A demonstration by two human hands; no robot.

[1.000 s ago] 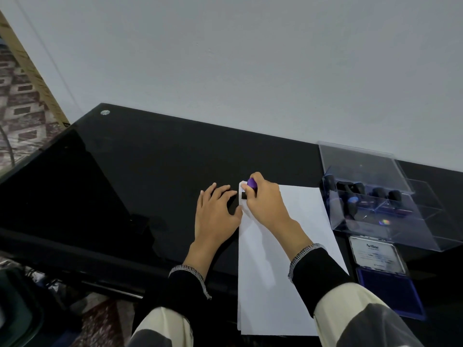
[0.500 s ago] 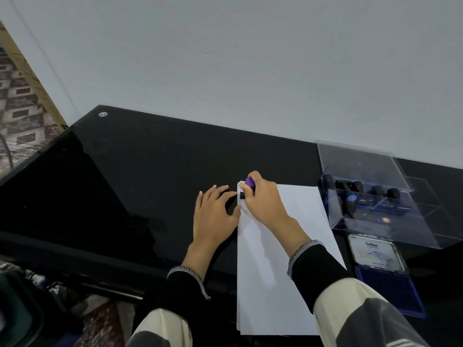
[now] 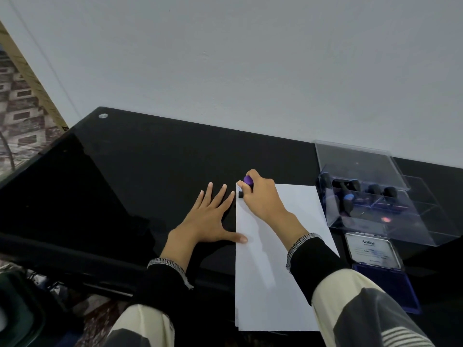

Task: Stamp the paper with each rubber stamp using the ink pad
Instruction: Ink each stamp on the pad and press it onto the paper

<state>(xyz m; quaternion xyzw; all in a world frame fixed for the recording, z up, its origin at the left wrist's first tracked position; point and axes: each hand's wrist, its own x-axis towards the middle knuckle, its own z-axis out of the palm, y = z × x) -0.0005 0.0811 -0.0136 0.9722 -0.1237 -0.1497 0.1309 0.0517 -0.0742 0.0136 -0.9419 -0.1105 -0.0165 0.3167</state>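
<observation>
Head camera puts us above a black glass table [image 3: 150, 166] set against a pale wall [image 3: 250, 58]. Near the centre of the frame our right hand [image 3: 263, 199] curls round a purple-topped rubber stamp [image 3: 246, 185], pinching it with its dark base down on the far left corner of the white paper [image 3: 270, 271]; a faint mark shows on that corner just beside the stamp. We cannot tell whether the base is pressed hard or only resting.

Our left hand [image 3: 208, 221] lies flat on the table at about nine o'clock from the stamp, fingers straight and spread, pointing away from us. Its thumb reaches across onto the left edge of the paper; the fingertips sit just beside the sheet's far corner. The two hands are close but not touching.

At three o'clock from the stamp stands a clear plastic box [image 3: 375, 196] with its lid open, and more dark stamps [image 3: 350, 189] stand inside it. Toward four o'clock, just beside the paper's right edge, lies the open ink pad [image 3: 393, 286], blue pad nearer us, its labelled lid [image 3: 370, 249] toward the box. Our sleeves are black with cream above.
</observation>
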